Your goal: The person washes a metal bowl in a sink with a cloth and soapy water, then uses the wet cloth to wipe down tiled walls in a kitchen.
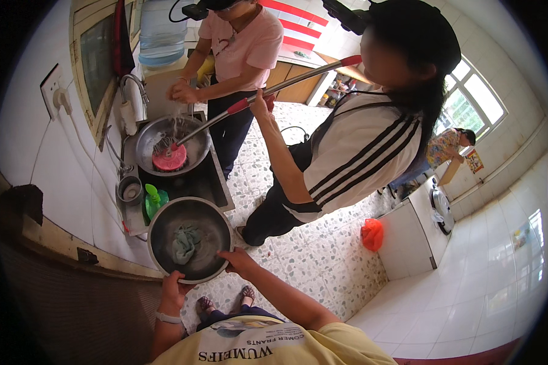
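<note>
With both hands I hold a round metal basin (210, 219) by its rim, in front of my body. My left hand (175, 289) grips the near left rim, its fingers partly hidden under the basin. At the right rim is my right hand (239, 262), thumb on the edge. A grey-green cloth (186, 244) lies crumpled inside. Beyond, in the sink, a larger metal basin (142, 155) holds a pink round brush head (170, 157) and a wire scrubber or whisk (164, 145). A green pump bottle (156, 203) stands by the sink, beside a metal cup (130, 190).
A person in pink (246, 41) rubs their hands together over the sink basin. Another, in a striped white top (365, 150), holds a long metal pole (274, 91) running to the brush head. A red bag (372, 235) sits by a tiled stove (408, 237); a third person (443, 148) is farther back.
</note>
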### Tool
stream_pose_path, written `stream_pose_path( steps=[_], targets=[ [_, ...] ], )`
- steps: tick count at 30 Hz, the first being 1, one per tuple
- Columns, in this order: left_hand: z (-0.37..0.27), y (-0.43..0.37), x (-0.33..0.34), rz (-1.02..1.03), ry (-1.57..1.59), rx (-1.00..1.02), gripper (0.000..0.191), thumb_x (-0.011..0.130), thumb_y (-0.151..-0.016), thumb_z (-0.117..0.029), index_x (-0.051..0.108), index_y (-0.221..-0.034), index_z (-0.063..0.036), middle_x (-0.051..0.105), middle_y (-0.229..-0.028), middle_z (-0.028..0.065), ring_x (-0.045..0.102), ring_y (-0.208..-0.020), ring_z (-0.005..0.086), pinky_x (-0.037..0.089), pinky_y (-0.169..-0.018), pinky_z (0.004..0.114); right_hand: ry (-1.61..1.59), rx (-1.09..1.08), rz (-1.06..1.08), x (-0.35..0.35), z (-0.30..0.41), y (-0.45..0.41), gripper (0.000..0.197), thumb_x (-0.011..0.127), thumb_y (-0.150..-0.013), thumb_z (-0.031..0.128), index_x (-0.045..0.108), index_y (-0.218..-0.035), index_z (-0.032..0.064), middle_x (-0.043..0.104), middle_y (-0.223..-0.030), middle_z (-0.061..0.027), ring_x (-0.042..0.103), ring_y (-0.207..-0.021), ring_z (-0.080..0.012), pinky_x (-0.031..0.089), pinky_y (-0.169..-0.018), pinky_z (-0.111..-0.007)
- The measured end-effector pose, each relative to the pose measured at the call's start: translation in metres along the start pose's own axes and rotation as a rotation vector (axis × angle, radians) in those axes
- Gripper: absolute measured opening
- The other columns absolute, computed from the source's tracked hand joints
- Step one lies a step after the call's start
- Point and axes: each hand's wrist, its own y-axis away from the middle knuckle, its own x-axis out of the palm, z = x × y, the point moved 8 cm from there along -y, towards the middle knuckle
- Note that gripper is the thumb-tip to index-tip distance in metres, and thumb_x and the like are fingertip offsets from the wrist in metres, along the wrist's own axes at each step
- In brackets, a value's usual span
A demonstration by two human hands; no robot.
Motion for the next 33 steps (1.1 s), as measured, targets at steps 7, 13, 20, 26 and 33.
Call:
stream_pose_path(
  steps=[7, 13, 20, 26, 33],
  targets=[
    [-0.007, -0.003, 0.010, 0.037, -0.006, -0.002, 0.023, 0.046, -0.070, -0.007, 0.047, -0.092, -0.0028, 0.054, -0.091, 0.0115, 0.055, -0.081, 0.0258, 0.050, -0.070, 0.040, 0.013, -0.024, -0.025, -0.005, 0.005, -0.010, 0.040, 0.065, -0.070, 0.028, 0.049, -0.092, -0.0013, 0.054, -0.072, -0.0063, 0.049, -0.054, -0.0130, 0.041, -0.046, -0.026],
    [-0.015, -0.006, 0.014, 0.045, -0.044, 0.009, 0.023, 0.046, -0.071, -0.006, 0.048, -0.093, -0.0027, 0.054, -0.090, 0.0100, 0.055, -0.082, 0.0252, 0.051, -0.069, 0.041, -0.004, -0.005, 0.047, -0.002, -0.001, -0.018, 0.042, 0.066, -0.069, 0.029, 0.049, -0.092, -0.0011, 0.054, -0.072, -0.0062, 0.050, -0.054, -0.0132, 0.042, -0.047, -0.024],
    [-0.016, -0.009, 0.016, 0.046, -0.051, 0.003, 0.014, 0.046, -0.073, -0.008, 0.049, -0.085, -0.0012, 0.051, -0.093, 0.0125, 0.053, -0.085, 0.0256, 0.049, -0.074, 0.042, -0.020, -0.039, -0.057, -0.003, 0.006, -0.012, 0.042, 0.066, -0.068, 0.030, 0.049, -0.088, -0.0020, 0.049, -0.068, -0.0070, 0.048, -0.051, -0.0151, 0.041, -0.043, -0.027],
    [-0.019, -0.007, 0.019, 0.062, -0.105, 0.018, 0.016, 0.047, -0.073, -0.010, 0.049, -0.086, -0.0010, 0.052, -0.093, 0.0116, 0.054, -0.082, 0.0251, 0.050, -0.071, 0.040, -0.046, -0.039, 0.049, -0.001, -0.002, -0.022, 0.045, 0.066, -0.068, 0.030, 0.046, -0.091, -0.0032, 0.049, -0.068, -0.0077, 0.048, -0.052, -0.0153, 0.041, -0.043, -0.027],
    [-0.016, -0.009, 0.016, 0.067, -0.058, 0.001, 0.026, 0.047, -0.072, -0.010, 0.047, -0.096, 0.0004, 0.053, -0.092, 0.0117, 0.056, -0.080, 0.0256, 0.052, -0.066, 0.037, -0.033, -0.048, -0.022, -0.002, 0.000, -0.016, 0.038, 0.066, -0.069, 0.032, 0.052, -0.083, -0.0009, 0.051, -0.066, -0.0058, 0.048, -0.053, -0.0139, 0.041, -0.045, -0.026]
  ],
)
